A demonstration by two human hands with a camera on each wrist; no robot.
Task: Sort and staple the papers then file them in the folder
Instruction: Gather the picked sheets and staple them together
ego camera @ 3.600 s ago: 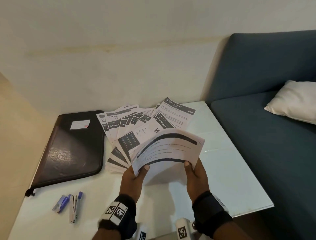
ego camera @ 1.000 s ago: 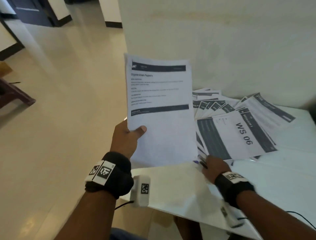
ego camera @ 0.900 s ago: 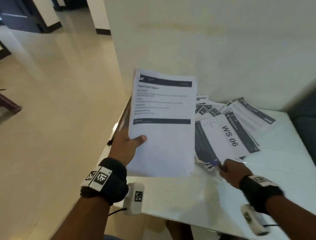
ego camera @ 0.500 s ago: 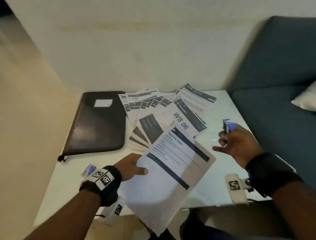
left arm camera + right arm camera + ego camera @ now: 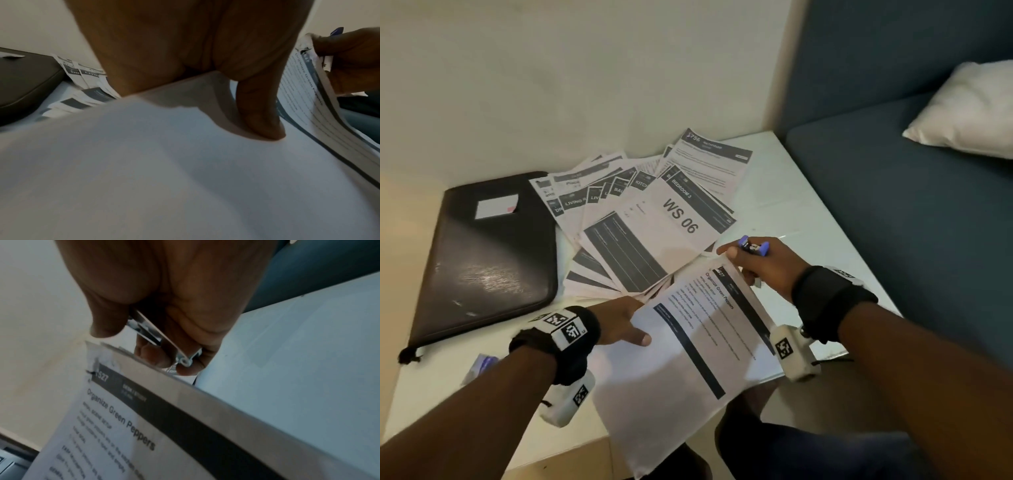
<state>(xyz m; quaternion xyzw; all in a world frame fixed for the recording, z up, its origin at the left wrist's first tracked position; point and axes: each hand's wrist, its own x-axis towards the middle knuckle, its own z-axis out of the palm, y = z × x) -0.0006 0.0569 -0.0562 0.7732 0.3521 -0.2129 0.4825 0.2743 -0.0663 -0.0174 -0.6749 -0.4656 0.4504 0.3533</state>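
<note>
- left hand (image 5: pixel 619 323) gripping the white printed sheaf of papers headed "organize green peppers" (image 5: pixel 688 349), thumb on top, at the near edge of the white bench (image 5: pixel 808 219).
- right hand (image 5: pixel 763 267) curled round a small blue-and-metal stapler (image 5: pixel 753 247), at the sheaf's far corner.
- fanned spread of printed paper sheets (image 5: pixel 647 219) far of the hands.
- closed dark brown zip folder (image 5: pixel 486 253) at left.
- blue sofa (image 5: pixel 914 212), white cushion (image 5: pixel 969 109) at right.

White printed paper sheets (image 5: pixel 681 346) carry dark grey header bands and black text. A glossy dark brown leather folder (image 5: pixel 482 267) bears a white label with a pink mark. The small stapler (image 5: pixel 754 247) is blue and silver. White glossy table (image 5: pixel 791 192), teal fabric sofa (image 5: pixel 928 205), white pillow (image 5: pixel 969 109).
</note>
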